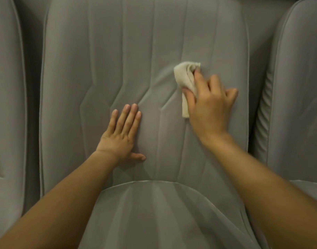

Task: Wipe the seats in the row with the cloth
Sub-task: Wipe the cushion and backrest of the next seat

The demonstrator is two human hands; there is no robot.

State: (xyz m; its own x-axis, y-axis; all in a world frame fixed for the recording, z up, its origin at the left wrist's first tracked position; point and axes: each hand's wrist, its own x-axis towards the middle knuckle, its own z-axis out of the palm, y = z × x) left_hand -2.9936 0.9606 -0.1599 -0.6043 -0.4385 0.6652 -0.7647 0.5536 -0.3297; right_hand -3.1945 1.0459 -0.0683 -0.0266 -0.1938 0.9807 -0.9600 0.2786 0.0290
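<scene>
Neighbouring seat, left: grey upholstery at the frame's edge, well apart from the left hand, nothing on it
Left hand: released and flat, fingers together, palm pressed on the middle seat's backrest; it grasps nothing
Middle seat: grey padded backrest with stitched seams, both hands on it; the cushion bulges below the wrists
Cloth: cream, bunched and folded, pinned to the backrest under the fingertips of the right hand, one tail trailing down past the thumb
Right hand: fingers curled over the cloth, grasping it against the fabric
Handling: the cloth looks light, limp and unbreakable; best kept wadded under the fingers so no loose edge drags
Neighbouring seat, right: ribbed side bolster, beyond the right hand, apparently still to be wiped
</scene>
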